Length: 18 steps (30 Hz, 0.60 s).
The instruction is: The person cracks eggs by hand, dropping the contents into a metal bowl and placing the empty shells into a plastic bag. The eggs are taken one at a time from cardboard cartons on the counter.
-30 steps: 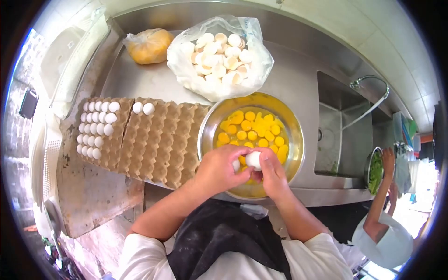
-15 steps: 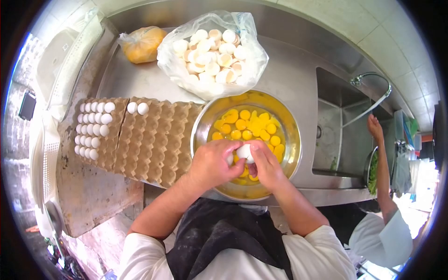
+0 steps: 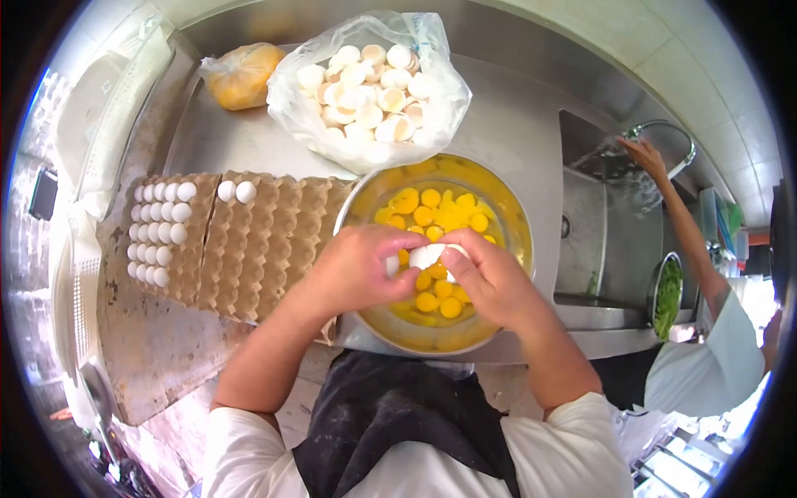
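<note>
Over the steel bowl (image 3: 521, 249) my left hand (image 3: 359, 267) and my right hand (image 3: 496, 280) both grip a cracked white egg (image 3: 427, 255). Its shell is parted, with yellow yolk showing at the opening. Tucked in my left palm is a second white egg (image 3: 392, 266), partly covered by fingers. Many raw yolks (image 3: 404, 200) lie in clear egg white inside the bowl. Left of the bowl are cardboard egg trays (image 3: 270, 241), with whole white eggs (image 3: 162, 212) in rows on the far left tray and two more at the top of the nearer one.
Behind the bowl stands a clear plastic bag (image 3: 290, 91) of empty eggshells (image 3: 365, 91), beside a tied bag of something orange-yellow (image 3: 242, 76). At right is a sink (image 3: 581, 249), where a co-worker's hand (image 3: 643, 156) is at the running faucet (image 3: 687, 153). A bowl of greens (image 3: 667, 295) sits near it.
The egg between my hands has gone from closed to split, and yolk shows. My hands have spread slightly apart. The co-worker's hand has reached up to the faucet, and water now sprays.
</note>
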Each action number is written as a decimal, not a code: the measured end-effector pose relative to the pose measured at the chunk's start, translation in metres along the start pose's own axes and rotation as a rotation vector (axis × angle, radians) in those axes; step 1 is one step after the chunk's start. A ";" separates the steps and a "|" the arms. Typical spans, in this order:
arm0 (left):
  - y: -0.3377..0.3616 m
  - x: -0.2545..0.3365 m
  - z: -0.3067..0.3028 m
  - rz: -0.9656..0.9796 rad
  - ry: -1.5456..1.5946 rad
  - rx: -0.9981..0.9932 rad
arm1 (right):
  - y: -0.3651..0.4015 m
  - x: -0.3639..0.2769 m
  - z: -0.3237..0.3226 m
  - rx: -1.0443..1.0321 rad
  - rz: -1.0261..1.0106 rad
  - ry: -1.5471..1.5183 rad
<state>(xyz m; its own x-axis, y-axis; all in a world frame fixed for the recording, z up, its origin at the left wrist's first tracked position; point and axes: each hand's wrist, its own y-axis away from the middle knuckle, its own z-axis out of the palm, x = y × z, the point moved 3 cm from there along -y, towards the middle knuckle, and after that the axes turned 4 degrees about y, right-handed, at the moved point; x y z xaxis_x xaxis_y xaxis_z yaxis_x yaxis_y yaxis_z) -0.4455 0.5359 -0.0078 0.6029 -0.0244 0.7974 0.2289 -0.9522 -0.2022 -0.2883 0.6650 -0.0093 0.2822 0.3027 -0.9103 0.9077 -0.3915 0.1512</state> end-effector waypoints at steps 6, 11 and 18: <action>-0.020 0.017 -0.020 -0.041 -0.107 -0.109 | -0.009 -0.027 -0.023 0.038 -0.124 0.232; -0.013 0.023 -0.014 -0.006 -0.035 0.097 | -0.017 -0.006 -0.002 0.002 -0.117 -0.254; 0.025 0.007 -0.022 -0.198 0.251 0.458 | -0.056 -0.022 0.026 -0.213 0.311 -0.724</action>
<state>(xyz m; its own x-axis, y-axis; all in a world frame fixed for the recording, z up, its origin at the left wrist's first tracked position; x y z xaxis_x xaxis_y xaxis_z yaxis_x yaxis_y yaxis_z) -0.4529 0.5052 0.0051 0.3269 0.0162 0.9449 0.6615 -0.7180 -0.2165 -0.3537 0.6581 -0.0078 0.3263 -0.4580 -0.8269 0.8811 -0.1694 0.4416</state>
